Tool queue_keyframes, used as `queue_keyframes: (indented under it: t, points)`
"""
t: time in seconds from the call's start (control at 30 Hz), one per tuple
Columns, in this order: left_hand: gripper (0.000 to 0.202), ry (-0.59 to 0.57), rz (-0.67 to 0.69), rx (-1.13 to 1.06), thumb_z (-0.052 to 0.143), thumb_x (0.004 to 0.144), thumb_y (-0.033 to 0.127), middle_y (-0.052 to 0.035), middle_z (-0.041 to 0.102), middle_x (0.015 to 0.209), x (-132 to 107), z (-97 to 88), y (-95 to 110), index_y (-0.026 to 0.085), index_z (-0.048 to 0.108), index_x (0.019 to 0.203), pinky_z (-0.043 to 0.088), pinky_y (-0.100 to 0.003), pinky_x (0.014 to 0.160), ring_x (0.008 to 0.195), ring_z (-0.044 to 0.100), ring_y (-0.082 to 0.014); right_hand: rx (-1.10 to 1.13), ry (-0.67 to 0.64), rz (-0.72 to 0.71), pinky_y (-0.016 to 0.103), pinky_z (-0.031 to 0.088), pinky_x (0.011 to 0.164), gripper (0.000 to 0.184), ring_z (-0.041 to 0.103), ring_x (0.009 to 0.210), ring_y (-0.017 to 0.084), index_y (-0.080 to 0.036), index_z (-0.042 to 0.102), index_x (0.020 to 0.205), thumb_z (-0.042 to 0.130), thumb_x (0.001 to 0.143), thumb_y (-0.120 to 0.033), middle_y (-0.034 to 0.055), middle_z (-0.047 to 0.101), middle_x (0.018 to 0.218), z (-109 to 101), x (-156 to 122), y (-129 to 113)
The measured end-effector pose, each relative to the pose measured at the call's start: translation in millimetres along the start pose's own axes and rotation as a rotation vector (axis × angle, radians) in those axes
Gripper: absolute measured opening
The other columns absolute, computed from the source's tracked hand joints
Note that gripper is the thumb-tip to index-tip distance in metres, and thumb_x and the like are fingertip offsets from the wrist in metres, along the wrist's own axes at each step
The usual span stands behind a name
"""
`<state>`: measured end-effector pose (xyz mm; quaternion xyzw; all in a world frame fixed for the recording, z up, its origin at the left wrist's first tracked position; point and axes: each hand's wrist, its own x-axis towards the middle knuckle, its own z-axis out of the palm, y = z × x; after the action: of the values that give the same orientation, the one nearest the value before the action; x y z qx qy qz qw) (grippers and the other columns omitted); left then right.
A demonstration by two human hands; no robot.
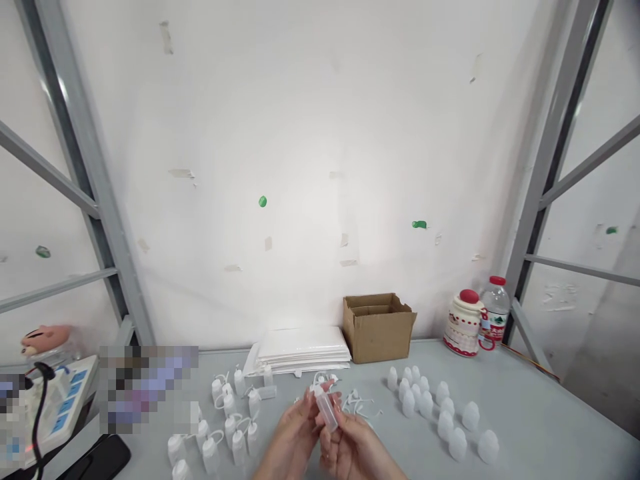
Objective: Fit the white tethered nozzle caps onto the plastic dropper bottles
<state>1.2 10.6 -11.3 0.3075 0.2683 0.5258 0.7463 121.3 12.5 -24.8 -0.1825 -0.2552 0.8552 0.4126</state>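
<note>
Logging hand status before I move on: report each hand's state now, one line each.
Left hand: closed, holding the small clear bottle near its upper end.
Right hand: closed, holding the same bottle's lower body.

White wall (pixel 300 100), metal posts (pixel 97 170), grey tabletop (pixel 545 417)

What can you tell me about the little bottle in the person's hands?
The small bottle looks like translucent, whitish plastic, with a straight, tube-like body and a white top. It is tilted, its top end toward the upper left of the picture. The left hand has its fingers at the top end, while the right hand grips the body lower down. Whether anything is inside is hard to tell.
</note>
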Motion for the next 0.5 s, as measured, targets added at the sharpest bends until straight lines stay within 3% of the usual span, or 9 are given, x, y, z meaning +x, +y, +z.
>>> queue_keyframes:
  t: [0.13, 0.27, 0.5]
  points:
    - [0.045, 0.074, 0.032, 0.02, 0.071, 0.061, 0.041, -0.008, 0.071, 0.077, 0.4, -2.8, -0.8, 0.018, 0.067, 0.1, 0.043, -0.029, 0.081, 0.081, 0.062, -0.0193, -0.042, 0.004, -0.015, 0.017, 0.038, 0.045, 0.039, 0.054, 0.039, 0.006, -0.006, 0.067, 0.069, 0.077, 0.057, -0.042, 0.0029, 0.063, 0.049, -0.2, 0.9, 2.7]
    - [0.04, 0.143, 0.024, 0.034, 0.07, 0.062, 0.042, -0.0098, 0.072, 0.083, -2.4, 1.1, 0.5, 0.015, 0.07, 0.091, 0.046, -0.026, 0.073, 0.077, 0.063, -0.0178, -0.095, -0.012, -0.058, 0.017, 0.036, 0.043, 0.039, 0.053, 0.037, 0.006, -0.007, 0.068, 0.07, 0.077, 0.057, -0.043, 0.0038, 0.064, 0.05, -2.6, 2.4, 6.1]
    - [0.033, 0.121, -0.037, -0.087, 0.063, 0.07, 0.031, -0.0083, 0.071, 0.087, -5.0, 3.2, 1.5, 0.017, 0.066, 0.099, 0.044, -0.027, 0.084, 0.097, 0.06, -0.0198, -0.232, 0.003, -0.187, 0.017, 0.033, 0.044, 0.039, 0.05, 0.04, 0.006, -0.01, 0.067, 0.063, 0.074, 0.059, -0.049, 0.0039, 0.064, 0.051, -2.4, 2.7, 6.5]
